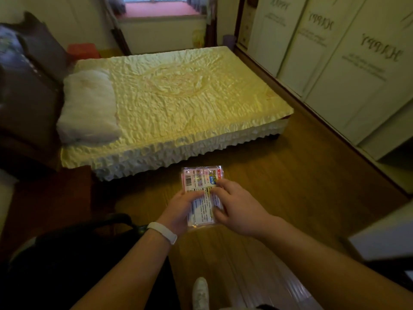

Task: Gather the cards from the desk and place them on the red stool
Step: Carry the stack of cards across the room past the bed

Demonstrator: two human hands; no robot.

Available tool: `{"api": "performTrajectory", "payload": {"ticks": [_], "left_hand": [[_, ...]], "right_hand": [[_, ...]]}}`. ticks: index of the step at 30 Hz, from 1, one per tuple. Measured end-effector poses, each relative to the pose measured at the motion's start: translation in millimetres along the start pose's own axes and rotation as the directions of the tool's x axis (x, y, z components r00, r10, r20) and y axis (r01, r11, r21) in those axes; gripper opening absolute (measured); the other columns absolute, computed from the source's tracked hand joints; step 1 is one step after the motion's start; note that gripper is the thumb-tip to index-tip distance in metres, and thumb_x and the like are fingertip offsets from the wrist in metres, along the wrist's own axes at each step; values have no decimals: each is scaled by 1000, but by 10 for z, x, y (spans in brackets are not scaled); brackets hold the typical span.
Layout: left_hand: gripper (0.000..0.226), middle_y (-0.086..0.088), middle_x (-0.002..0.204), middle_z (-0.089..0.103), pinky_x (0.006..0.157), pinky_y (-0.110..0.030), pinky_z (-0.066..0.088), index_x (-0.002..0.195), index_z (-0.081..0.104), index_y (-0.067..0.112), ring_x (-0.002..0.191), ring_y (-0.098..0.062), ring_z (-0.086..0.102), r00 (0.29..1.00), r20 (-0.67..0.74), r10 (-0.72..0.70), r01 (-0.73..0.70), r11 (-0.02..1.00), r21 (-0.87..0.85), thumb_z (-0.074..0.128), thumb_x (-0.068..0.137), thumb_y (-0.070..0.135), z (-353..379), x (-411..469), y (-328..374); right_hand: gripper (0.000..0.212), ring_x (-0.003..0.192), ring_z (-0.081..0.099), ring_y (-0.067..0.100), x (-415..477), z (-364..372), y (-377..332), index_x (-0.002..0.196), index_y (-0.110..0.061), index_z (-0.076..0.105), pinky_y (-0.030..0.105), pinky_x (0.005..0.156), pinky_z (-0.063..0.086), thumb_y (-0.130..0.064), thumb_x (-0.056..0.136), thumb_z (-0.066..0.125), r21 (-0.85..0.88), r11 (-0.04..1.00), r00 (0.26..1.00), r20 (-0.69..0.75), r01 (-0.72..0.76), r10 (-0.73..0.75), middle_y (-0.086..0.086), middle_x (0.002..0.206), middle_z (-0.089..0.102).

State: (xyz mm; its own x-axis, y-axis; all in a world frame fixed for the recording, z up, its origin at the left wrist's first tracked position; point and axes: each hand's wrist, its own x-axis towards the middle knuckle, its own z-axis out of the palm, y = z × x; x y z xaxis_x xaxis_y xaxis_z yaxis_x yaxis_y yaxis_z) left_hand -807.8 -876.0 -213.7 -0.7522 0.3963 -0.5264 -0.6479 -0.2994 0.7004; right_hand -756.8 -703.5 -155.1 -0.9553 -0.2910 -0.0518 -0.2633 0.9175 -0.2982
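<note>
Cards held in both hands over open wooden floor

The left hand [182,210] and right hand [234,204] have their fingers curled around the pack of cards [202,193] (clear wrapper, printed face up), above bare floor [279,186]. The bed [178,104] edge lies just ahead, wardrobe doors [335,63] line the right, and a red stool [83,50] stands beyond the bed.

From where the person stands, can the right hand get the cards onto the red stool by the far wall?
Probably not. The red stool sits beyond the bed, at its far corner, and both the left hand and right hand grip the cards on the near side. Walking around looks necessary.
</note>
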Motion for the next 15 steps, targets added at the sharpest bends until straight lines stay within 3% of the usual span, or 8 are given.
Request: {"api": "performTrajectory", "payload": {"ticks": [4, 9, 15], "left_hand": [[30, -24, 115, 70, 79, -50, 58, 122, 60, 9, 100, -39, 69, 996, 80, -32, 29, 999, 44, 57, 93, 10, 255, 288, 99], [30, -22, 115, 71, 88, -54, 55, 123, 62, 11, 106, -41, 68, 989, 124, -77, 64, 993, 104, 58, 93, 11, 587, 672, 81], [33, -22, 117, 70, 89, -56, 55, 125, 61, 11, 106, -41, 68, 982, 140, -130, 102, 976, 193, 60, 92, 12, 1132, 1148, -3]], "right_hand": [[51, 135, 30, 15, 69, -93, 234, 141, -23, 39, 30, 108, 27, -39, 94, 52, 0, 997, 997, -12, -80, 80, 0, 150, 33], [52, 132, 34, 17, 53, -212, 633, 141, -20, 39, 34, 107, 35, -40, 95, 50, 11, 986, 986, -13, -168, 168, 3, 148, 35], [53, 133, 31, 17, -14, -328, 1253, 142, -21, 36, 35, 107, 34, -41, 95, 50, 59, 968, 969, -35, -243, 246, 3, 150, 31]]}}
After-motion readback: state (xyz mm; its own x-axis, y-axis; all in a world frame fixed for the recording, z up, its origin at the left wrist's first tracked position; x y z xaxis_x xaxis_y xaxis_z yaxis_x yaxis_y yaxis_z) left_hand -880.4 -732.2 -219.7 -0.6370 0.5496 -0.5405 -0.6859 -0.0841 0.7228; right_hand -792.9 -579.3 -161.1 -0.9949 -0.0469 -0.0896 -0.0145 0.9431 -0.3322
